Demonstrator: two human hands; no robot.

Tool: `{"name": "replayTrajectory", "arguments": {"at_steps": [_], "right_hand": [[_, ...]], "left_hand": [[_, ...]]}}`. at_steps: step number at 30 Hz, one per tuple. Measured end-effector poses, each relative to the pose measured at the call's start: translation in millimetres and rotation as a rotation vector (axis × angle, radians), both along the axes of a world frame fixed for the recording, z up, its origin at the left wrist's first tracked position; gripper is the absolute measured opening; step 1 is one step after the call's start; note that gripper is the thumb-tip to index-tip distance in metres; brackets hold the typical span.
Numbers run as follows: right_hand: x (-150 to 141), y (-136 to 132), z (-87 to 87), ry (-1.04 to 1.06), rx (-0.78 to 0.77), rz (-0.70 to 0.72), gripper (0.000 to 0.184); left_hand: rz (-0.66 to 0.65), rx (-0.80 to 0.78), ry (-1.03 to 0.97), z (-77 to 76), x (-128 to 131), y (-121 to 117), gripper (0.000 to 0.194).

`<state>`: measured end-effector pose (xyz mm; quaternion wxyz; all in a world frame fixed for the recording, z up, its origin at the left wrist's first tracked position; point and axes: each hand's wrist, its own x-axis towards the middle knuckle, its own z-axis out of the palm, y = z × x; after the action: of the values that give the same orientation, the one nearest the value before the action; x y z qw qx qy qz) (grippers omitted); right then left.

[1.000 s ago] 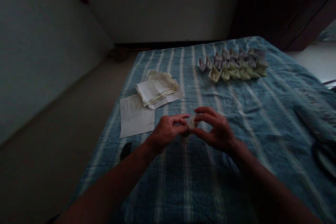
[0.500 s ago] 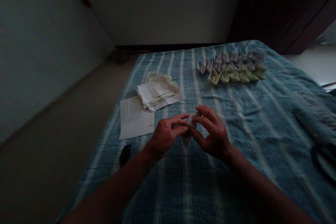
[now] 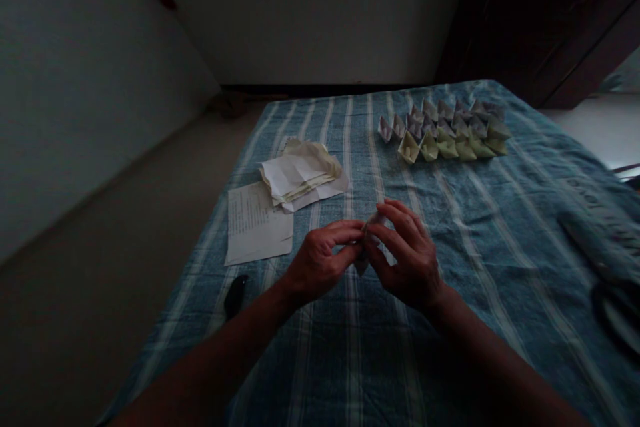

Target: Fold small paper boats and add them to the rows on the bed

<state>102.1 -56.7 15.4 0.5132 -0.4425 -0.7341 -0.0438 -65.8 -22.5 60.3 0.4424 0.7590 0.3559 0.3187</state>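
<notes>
1. Head view, only one. Left hand: fingers nearly closed, thumb against index, pinching a small folded paper piece from its left side.
2. Right hand: thumb and index nearly together on the same piece, from its right; the other fingers curl loosely above. Nothing else in either hand.
3. Piece sits between the two sets of fingertips, over the blue striped cloth. One pointed end hangs below the fingers. Mostly covered and dim; can't tell its exact fold, or whether it touches the cloth.
4. Done, as far as shown: rows of folded paper shapes, boat-like, packed close together, beyond the fingers and to their right. Front row yellowish, those behind paler. Back ones overlap, so no firm count.
5. In progress: the held piece. My read is part-folded, since it's compact but without the open, standing form of those in the rows.
6. Not folded up: paper stack, beyond the fingers and to their left, loose and lightly creased. Printed sheet lies flat, left of the fingers, near the stack.
7. Also there: black object left of the fingers, just beside the left forearm, identity unclear. Scissors well right of the fingers.
</notes>
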Motion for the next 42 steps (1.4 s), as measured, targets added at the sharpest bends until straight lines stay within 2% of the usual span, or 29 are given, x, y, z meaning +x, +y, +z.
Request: {"name": "replayTrajectory", "arguments": {"at_steps": [6, 15, 24, 30, 34, 38, 42], "right_hand": [[0.5, 1.3, -0.2, 0.023, -0.001, 0.002, 0.024], [-1.7, 1.0, -2.5, 0.013, 0.030, -0.010, 0.020], [0.3, 2.8, 0.0, 0.123, 0.037, -0.014, 0.019], [1.2, 3.8, 0.0, 0.187, 0.010, -0.022, 0.019], [2.9, 4.2, -0.2, 0.203, -0.005, -0.013, 0.020], [6.6, 4.6, 2.5, 0.258, -0.035, -0.006, 0.019], [11.8, 5.0, 5.4, 0.384, -0.111, 0.046, 0.014]], "left_hand": [[0.030, 0.086, 0.018, -1.0, 3.3, 0.3, 0.022], [0.042, 0.027, 0.019, 3.8, 9.5, 0.8, 0.022], [0.102, 0.070, 0.015, 5.6, 20.7, -1.2, 0.024], [0.094, 0.087, -0.001, 5.9, 24.3, -2.0, 0.021], [0.110, 0.083, 0.010, 6.7, 23.8, -1.6, 0.016], [0.054, 0.017, 0.011, 8.0, 18.2, 1.3, 0.022], [0.075, -0.021, -0.016, 7.5, 8.2, 4.2, 0.024]]}}
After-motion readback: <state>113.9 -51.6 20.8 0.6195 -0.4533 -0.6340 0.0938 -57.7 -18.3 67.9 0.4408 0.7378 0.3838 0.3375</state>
